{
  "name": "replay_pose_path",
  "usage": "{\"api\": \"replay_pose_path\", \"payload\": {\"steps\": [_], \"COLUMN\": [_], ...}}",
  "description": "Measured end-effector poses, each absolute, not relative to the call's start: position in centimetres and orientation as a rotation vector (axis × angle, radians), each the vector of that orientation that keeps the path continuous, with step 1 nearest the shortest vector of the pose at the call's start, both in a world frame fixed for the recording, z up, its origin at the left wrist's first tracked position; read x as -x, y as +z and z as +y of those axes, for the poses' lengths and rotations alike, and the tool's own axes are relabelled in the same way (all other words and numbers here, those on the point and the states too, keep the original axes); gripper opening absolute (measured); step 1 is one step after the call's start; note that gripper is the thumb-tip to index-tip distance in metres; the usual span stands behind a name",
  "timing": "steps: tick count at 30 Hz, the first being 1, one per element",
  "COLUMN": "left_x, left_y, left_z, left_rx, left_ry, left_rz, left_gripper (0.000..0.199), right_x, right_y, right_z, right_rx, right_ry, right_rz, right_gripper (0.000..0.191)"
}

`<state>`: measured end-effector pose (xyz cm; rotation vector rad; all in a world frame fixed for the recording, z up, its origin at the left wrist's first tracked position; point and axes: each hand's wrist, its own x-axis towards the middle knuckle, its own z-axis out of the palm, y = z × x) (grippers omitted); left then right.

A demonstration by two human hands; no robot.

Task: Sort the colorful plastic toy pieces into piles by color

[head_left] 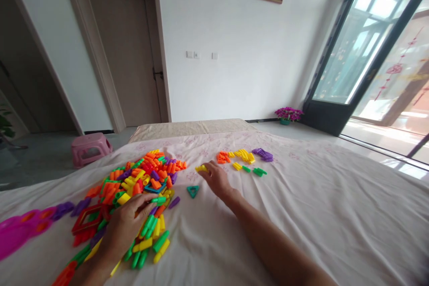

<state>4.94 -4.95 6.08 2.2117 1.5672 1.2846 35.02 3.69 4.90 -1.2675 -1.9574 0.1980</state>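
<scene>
A large mixed pile of orange, yellow, green and purple plastic pieces (160, 161) lies on the cloth-covered table (208, 237). My left hand (125, 219) is over the near part of the pile, its fingers closed on a green piece (158, 200). Farther forward, my right hand (216, 178) pinches a yellow piece (201, 168) above the cloth. To its right lie small groups sorted by colour: orange pieces (223, 157), yellow pieces (246, 156), purple pieces (263, 154) and green pieces (259, 172). A teal triangle (193, 191) rests between my hands.
A magenta plastic item (20, 230) lies at the left edge of the table. Beyond the table stand a pink stool (90, 148) at the left and a pot of magenta flowers (288, 115) by the glass door.
</scene>
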Motion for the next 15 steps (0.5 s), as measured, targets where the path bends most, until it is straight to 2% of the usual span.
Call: {"api": "replay_pose_path", "payload": {"steps": [4, 8, 15], "left_x": [-4.8, -2.7, 3.1], "left_y": [5.5, 6.2, 7.3], "left_z": [-4.6, -4.3, -3.6], "left_rx": [-2.344, -2.406, -2.083], "left_ry": [1.3, 1.422, 1.505], "left_rz": [1.54, 1.727, 2.286], "left_gripper": [0.036, 0.032, 0.028], "right_x": [-38.9, -42.9, -47.0], "right_y": [5.5, 5.5, 4.5], "right_z": [5.7, 7.1, 8.2], "right_rx": [1.656, 1.96, 1.993], "right_ry": [0.002, 0.008, 0.127], "right_rz": [-1.656, -1.413, -1.204], "right_gripper": [0.029, 0.038, 0.048]}}
